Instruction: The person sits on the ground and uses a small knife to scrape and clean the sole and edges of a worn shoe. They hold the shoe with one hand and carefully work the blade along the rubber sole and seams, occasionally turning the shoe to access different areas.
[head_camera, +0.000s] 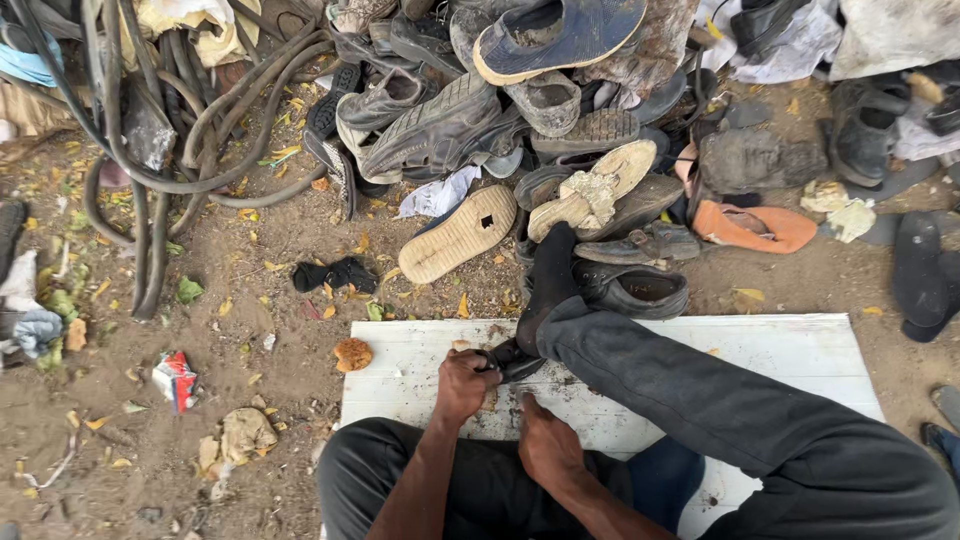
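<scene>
I sit on a white wooden board (800, 350) laid on the dirt. My left hand (463, 385) is closed around a small dark object (510, 362), perhaps a piece of a shoe, held against the board. My right hand (545, 445) is just below it, fingers curled and knuckles up, pressing near the same spot; what it holds is hidden. My right leg in dark trousers (700, 400) stretches across the board. Its black-socked foot (550, 275) points at the shoe pile, its heel right above the dark object.
A heap of worn shoes and soles (520, 110) lies beyond the board, with a pale sole (458, 235) and a black shoe (630, 288) nearest. Rubber tubes and strips (160, 120) lie at the left. Scraps, leaves and a small red packet (175, 380) litter the dirt.
</scene>
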